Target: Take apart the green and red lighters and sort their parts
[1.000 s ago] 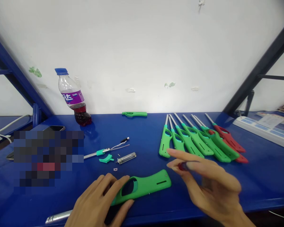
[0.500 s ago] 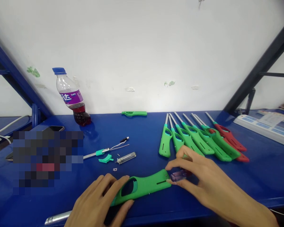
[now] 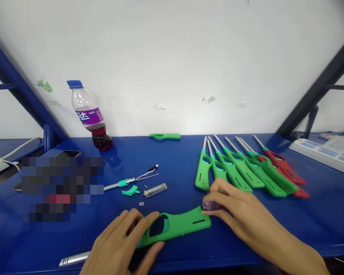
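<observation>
A green long-nosed gas lighter (image 3: 180, 227) lies along the front of the blue table, its metal barrel (image 3: 74, 259) pointing left. My left hand (image 3: 123, 240) is closed around it near the trigger loop, thumb on the near side. Between the thumb and fingers of my right hand (image 3: 235, 210) is a screwdriver with a purple see-through handle (image 3: 211, 206). It stands over the right end of the lighter; the handle and fingers hide its tip. Behind the lighter lie a clear fuel tank (image 3: 155, 190), a teal trigger (image 3: 131, 191) and a barrel with wires (image 3: 126, 182).
Several assembled lighters (image 3: 235, 168), green and red, lie in a row at the right. A green lighter shell (image 3: 164, 136) rests by the wall. A drink bottle (image 3: 88, 116) stands back left, near a phone (image 3: 70, 154). At far right is a white power strip (image 3: 323, 154).
The screwdriver has moved left and been turned more upright over the lighter's end, covering the screw spot that showed before. My left hand keeps its hold. The whole view has shifted slightly.
</observation>
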Demonstrator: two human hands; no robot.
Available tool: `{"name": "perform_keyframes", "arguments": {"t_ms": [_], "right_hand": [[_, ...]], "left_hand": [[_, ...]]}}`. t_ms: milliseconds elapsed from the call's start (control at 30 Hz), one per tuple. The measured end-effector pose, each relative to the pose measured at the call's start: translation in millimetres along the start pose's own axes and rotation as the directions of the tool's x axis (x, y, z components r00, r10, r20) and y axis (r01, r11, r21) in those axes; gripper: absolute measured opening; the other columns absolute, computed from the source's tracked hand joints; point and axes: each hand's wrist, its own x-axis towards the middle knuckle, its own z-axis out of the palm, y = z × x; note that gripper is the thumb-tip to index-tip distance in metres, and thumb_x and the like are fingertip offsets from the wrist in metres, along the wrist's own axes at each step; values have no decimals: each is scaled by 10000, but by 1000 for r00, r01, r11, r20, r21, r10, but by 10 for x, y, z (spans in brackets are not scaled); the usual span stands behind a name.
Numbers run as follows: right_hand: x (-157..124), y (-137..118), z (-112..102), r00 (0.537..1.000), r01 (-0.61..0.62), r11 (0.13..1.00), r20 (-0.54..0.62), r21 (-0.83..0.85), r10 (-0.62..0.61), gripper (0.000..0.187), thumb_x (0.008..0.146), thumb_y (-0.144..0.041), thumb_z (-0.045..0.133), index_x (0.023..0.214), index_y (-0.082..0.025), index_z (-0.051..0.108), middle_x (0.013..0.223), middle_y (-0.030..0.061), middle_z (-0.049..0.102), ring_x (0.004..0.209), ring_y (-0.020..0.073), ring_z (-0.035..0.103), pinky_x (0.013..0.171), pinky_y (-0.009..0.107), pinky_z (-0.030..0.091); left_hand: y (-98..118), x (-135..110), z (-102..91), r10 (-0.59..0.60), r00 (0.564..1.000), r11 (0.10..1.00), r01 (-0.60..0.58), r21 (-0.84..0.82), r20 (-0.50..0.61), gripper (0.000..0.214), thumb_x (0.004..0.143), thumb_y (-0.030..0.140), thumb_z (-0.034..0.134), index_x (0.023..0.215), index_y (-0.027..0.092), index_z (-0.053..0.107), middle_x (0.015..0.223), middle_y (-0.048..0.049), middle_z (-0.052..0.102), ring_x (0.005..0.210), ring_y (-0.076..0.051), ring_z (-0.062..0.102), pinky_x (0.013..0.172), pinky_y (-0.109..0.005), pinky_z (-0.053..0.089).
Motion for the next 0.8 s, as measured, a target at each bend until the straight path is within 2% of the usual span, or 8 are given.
{"name": "perform_keyframes", "arguments": {"t_ms": [167, 333, 500, 800], "right_hand": [[22, 0, 3, 1000, 22, 999, -18, -29, -23, 220, 1149, -225, 462, 1055, -262, 658, 1074, 20, 618, 826, 174, 700, 736, 322, 517], [37, 10, -17, 999, 47, 999, -25, -17, -47, 174, 1134, -213, 503, 1069, -265, 656, 1086, 24, 641, 848, 177, 723, 746, 312, 547], [41, 18, -50, 999, 54, 998, 3, -38, -54, 176, 1125, -199, 510, 1046, -266, 652, 1080, 25, 649, 823, 181, 731, 742, 317, 560], [28, 9, -15, 998, 57, 997, -39, -52, -59, 157, 1126, -212, 534, 1035, -255, 656, 1057, 24, 648, 810, 171, 740, 734, 298, 568]], "left_hand": [[5, 0, 3, -7, 1000, 1000, 7, 1, 0, 361, 1127, 478, 546, 1441, 308, 602, 1054, -15, 722, 884, -176, 779, 845, -315, 685], [-29, -67, 31, -9, 999, 999, 7, 38, 49, 424, 1102, 470, 604, 1494, 311, 579, 1105, -22, 744, 995, -224, 805, 857, -361, 708], [-55, -102, 80, 4, 998, 1000, -5, 20, 55, 440, 1104, 470, 606, 1512, 305, 583, 1098, -30, 743, 974, -220, 804, 885, -382, 707], [-66, -148, 112, 31, 998, 999, -33, 31, 59, 488, 1102, 446, 618, 1559, 287, 554, 1175, -52, 749, 1100, -270, 791, 932, -441, 698]]}}
